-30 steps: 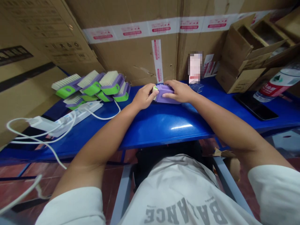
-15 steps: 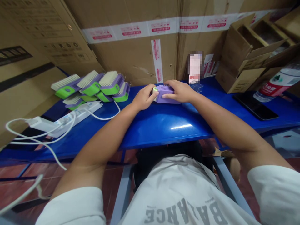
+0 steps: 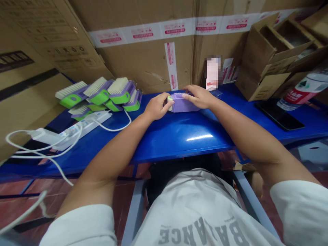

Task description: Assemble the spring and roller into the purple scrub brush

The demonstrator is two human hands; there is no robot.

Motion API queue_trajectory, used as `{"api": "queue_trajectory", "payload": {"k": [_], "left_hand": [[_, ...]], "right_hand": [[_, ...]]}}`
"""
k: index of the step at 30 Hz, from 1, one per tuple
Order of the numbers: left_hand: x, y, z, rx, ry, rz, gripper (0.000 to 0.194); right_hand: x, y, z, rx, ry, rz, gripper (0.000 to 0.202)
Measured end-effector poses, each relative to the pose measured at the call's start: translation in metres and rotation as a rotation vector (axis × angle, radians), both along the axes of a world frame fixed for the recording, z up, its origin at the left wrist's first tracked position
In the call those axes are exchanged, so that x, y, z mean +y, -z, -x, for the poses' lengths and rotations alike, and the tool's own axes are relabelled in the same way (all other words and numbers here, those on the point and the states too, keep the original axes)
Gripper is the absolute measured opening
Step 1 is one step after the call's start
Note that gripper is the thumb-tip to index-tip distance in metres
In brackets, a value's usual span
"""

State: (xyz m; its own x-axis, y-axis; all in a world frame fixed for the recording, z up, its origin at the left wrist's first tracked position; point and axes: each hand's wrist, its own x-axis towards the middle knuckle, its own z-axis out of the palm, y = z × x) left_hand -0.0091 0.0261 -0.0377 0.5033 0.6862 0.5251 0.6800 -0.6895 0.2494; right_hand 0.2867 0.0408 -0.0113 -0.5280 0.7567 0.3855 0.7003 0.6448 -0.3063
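Observation:
Between my hands is a purple scrubbing brush (image 3: 186,105) with a ribbed upper part and a pale green and cream left end, at the back of the blue table. My left hand (image 3: 157,106) is closed round that left end, its thumb at the front and fingers over the top. My right hand (image 3: 199,97) holds the upper right part, thumb along the top edge and fingers behind. Most of the brush's far side is hidden by my fingers. To the left, several purple and green brushes (image 3: 100,91) with cream bristles lie piled up, bristles upward.
A white power strip (image 3: 97,119) with looping cables lies on the blue table (image 3: 166,143) at left. Cardboard boxes (image 3: 143,58) wall the back. On the right are open cartons (image 3: 263,65), a black phone (image 3: 280,116) and a bottle (image 3: 298,92). A propped, blurred-out screen (image 3: 213,73) stands behind.
My right hand has shifted slightly up on the brush, its thumb moving from the front face to the top edge, so more purple front shows. My left hand keeps its hold.

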Motion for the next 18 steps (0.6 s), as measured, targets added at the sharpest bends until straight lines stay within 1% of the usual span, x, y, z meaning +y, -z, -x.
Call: {"api": "queue_trajectory", "payload": {"k": [4, 8, 11, 14, 18], "left_hand": [[0.000, 0.000, -0.001, 0.023, -0.014, 0.006, 0.055], [-0.001, -0.002, -0.002, 0.043, -0.021, 0.016, 0.055], [-0.002, -0.003, -0.002, 0.054, -0.027, 0.030, 0.055], [-0.002, -0.004, -0.002, 0.060, -0.032, 0.039, 0.053], [-0.002, -0.004, -0.003, 0.064, -0.034, 0.043, 0.052]], "right_hand": [[0.004, -0.001, -0.007, -0.008, 0.048, 0.032, 0.086], [0.013, 0.000, -0.016, -0.032, 0.135, 0.032, 0.082], [0.018, 0.000, -0.022, -0.038, 0.225, 0.007, 0.081], [0.018, -0.002, -0.026, -0.044, 0.332, 0.017, 0.079], [0.012, -0.005, -0.030, -0.067, 0.508, 0.027, 0.067]]}}
